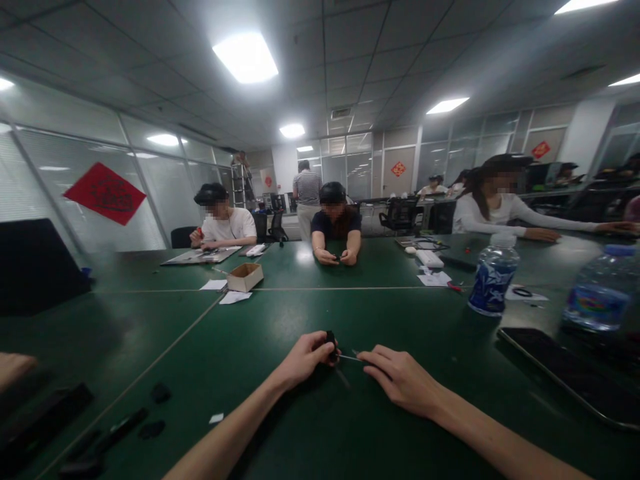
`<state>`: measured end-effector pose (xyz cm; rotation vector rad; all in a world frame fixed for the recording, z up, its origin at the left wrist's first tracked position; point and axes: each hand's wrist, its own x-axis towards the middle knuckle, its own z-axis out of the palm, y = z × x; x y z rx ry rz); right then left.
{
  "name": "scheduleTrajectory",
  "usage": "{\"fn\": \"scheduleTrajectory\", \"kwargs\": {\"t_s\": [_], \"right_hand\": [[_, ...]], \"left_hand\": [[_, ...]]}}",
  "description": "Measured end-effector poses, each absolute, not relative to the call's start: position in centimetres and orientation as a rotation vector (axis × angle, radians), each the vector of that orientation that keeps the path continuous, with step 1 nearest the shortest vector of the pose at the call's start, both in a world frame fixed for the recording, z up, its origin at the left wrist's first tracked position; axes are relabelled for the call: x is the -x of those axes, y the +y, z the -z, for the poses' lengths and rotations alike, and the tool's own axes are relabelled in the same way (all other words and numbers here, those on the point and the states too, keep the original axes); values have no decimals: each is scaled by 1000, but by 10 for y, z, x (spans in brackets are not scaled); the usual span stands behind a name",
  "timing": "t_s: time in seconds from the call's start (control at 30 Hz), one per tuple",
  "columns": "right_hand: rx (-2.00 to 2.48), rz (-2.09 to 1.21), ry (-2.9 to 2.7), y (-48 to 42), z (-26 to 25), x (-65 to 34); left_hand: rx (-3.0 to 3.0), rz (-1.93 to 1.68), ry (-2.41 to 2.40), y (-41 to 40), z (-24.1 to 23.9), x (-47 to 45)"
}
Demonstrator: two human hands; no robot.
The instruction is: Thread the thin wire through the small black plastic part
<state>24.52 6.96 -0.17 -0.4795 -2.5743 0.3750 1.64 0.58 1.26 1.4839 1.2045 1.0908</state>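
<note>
Head view: above the green table (225, 373), the left hand (306, 355) pinches a small black part (331, 339); the right hand (397, 375), fingers nearly closed, grips a thin rod (349, 358) pointing at it. The part looks light and stiff, probably best held by its sides.

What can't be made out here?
In the head view:
Black part: partly covered by the left hand, too small to identify.
Thin rod: one end hidden by the right hand.
Another person's hand: cut off by the left edge.
Dark pieces, lower left: blurred.
</note>
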Motion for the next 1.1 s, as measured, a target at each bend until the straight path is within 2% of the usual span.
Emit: {"fn": "scheduleTrajectory", "kwargs": {"t_s": [0.4, 0.57, 1.1], "right_hand": [[619, -468, -2361, 82, 14, -245], [490, -453, -2497, 76, 7, -245], [470, -424, -2547, 72, 1, -245]], "left_hand": [[-1378, -1093, 1149, 4, -10, -18], [-1298, -1181, 1112, 8, -2, -15], [-1265, -1186, 1139, 12, 5, -14]]}}
